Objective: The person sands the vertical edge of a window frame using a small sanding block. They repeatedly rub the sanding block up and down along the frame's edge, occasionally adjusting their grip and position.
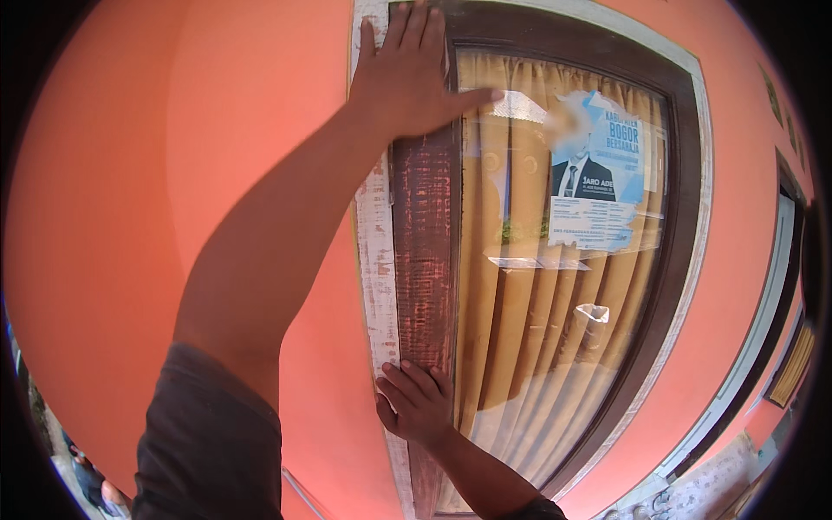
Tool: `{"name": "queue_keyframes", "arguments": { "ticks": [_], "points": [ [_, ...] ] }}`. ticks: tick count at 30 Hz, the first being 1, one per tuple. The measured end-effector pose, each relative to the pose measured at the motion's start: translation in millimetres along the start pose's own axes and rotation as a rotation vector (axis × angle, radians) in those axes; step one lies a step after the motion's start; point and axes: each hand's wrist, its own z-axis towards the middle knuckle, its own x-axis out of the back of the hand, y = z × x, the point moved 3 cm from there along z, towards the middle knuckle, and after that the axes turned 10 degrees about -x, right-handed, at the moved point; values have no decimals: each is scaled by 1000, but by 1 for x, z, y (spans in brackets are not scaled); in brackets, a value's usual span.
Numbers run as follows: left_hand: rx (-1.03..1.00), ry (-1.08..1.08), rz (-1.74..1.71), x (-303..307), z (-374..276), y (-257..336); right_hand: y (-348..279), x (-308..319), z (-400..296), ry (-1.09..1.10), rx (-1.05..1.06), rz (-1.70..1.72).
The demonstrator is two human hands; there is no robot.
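My left hand (413, 75) lies with fingers spread against the upper part of a dark brown wooden window frame (422, 247). Its thumb reaches over toward the glass pane (520, 312). Lower on the same upright, my right hand (416, 403) rests with its fingers apart, partly over the white outer trim (377, 273). Between the hands, the brown paint is worn and shows reddish streaks. The white trim is patchy too. Both palms face the wood, so anything beneath them is hidden.
Behind the glass hang yellow-brown curtains (500, 364). A torn blue-and-white poster (627, 179) bears writing and a person's picture. Orange-pink wall (273, 84) surrounds the window. A doorway (747, 364) stands at right. Part of a person (91, 478) shows at lower left.
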Motion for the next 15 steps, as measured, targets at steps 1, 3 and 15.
{"name": "queue_keyframes", "arguments": {
  "ticks": [1,3,15],
  "points": [
    [-26,172,79,-12,6,-11,-3,0,1,-14,-5,11],
    [-1,104,-7,-13,1,7,1,6,3,-43,-56,3],
    [-133,392,79,-54,0,-58,-14,-3,2,-13,-11,48]
  ]
}}
